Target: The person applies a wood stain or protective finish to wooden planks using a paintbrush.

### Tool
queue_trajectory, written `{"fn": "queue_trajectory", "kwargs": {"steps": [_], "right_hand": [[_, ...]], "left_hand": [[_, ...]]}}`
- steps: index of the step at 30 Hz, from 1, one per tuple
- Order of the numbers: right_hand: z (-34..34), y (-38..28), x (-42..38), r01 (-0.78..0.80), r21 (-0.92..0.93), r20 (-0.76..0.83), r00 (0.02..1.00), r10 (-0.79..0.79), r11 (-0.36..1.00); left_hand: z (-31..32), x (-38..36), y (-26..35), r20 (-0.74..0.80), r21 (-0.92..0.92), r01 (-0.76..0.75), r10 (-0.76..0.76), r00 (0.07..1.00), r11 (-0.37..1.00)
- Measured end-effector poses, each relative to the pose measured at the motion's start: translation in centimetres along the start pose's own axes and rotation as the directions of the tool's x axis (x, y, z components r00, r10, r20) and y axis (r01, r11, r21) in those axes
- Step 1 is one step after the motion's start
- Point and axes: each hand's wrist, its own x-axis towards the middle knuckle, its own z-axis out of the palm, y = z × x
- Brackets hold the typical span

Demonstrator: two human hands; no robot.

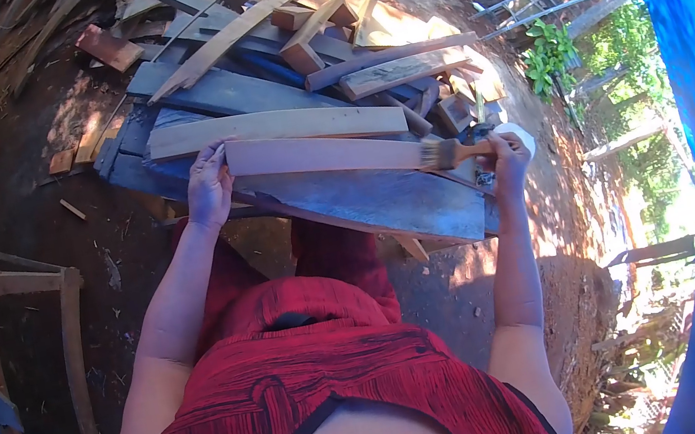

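1. The long, flat, pinkish-brown wooden plank [323,153] lies between the two hands, its left end at the left hand [210,185] and its right end reaching toward the right hand [507,157].
2. The left hand's thumb and fingers are drawn narrow on the plank's left end.
3. The right hand is closed round the wooden handle of a broad, dark-bristled paintbrush [452,152]; the bristles meet the plank near its right end.
4. A smooth white rounded object [516,134] shows beside the right hand; whether it is held I cannot tell.
5. A paler, straight-edged wooden board [277,127] lies just beyond the plank.
6. Beneath is a worn, grey-blue worktop [363,198], with rough, angular wood offcuts [243,32] heaped beyond.
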Motion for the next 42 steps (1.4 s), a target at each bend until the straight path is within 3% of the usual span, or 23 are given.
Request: {"fn": "queue_trajectory", "kwargs": {"steps": [7, 9, 11, 14, 18, 20, 23, 27, 30, 37, 40, 42], "right_hand": [[-3.3, 0.4, 2.4, 0.197, -0.314, -0.115, 0.963, -0.243, 0.929], [-2.3, 0.0, 2.2, 0.224, -0.351, -0.108, 0.955, -0.277, 0.909], [-0.6, 0.1, 1.4, 0.336, -0.537, 0.024, 0.923, -0.384, 0.774], [4.4, -2.2, -1.6, 0.32, -0.434, 0.111, 0.947, -0.302, 0.842], [11.3, -4.3, -5.2, 0.414, -0.369, 0.248, 0.907, -0.341, 0.833], [15.0, -5.6, -7.3, 0.375, -0.161, 0.361, 0.883, -0.299, 0.913], [19.8, -7.6, -9.9, 0.323, 0.009, 0.465, 0.836, -0.29, 0.946], [24.3, -9.8, -12.0, 0.228, 0.117, 0.551, 0.795, -0.254, 0.967], [25.1, -11.2, -12.5, 0.107, 0.258, 0.579, 0.778, -0.243, 0.96], [20.8, -8.0, -9.9, 0.047, 0.238, 0.509, 0.844, -0.166, 0.97], [16.2, -5.4, -7.5, 0.023, 0.226, 0.407, 0.906, -0.116, 0.974], [12.5, -3.6, -6.0, 0.021, 0.196, 0.259, 0.963, -0.072, 0.98]], "left_hand": [[0.1, 0.0, 0.2, -0.017, 0.009, 0.014, -0.014, 1.0, 1.0], [0.1, -0.1, 0.2, -0.008, 0.015, 0.013, -0.013, 1.0, 1.0], [0.1, -0.1, 0.1, 0.007, 0.014, 0.003, -0.003, 1.0, 1.0], [-0.3, 0.1, -0.1, 0.034, 0.018, -0.024, 0.023, 0.999, 1.0], [0.5, -0.2, 0.3, 0.026, 0.003, -0.013, 0.013, 1.0, 1.0], [0.7, -0.2, 0.5, 0.025, 0.006, -0.026, 0.026, 0.999, 1.0], [-0.1, 0.0, 0.1, 0.055, -0.011, -0.017, 0.018, 0.998, 1.0], [0.1, 0.0, 0.2, 0.05, 0.005, -0.014, 0.014, 0.999, 1.0], [0.8, -0.6, 0.7, -0.032, -0.037, 0.006, -0.007, 0.999, 0.999], [-0.2, 0.1, -0.1, 0.028, 0.026, -0.019, 0.018, 0.999, 0.999], [-0.3, 0.1, 0.0, 0.089, 0.034, -0.018, 0.015, 0.996, 0.999], [0.1, 0.0, 0.1, 0.037, 0.058, -0.029, 0.027, 0.999, 0.998]]}}
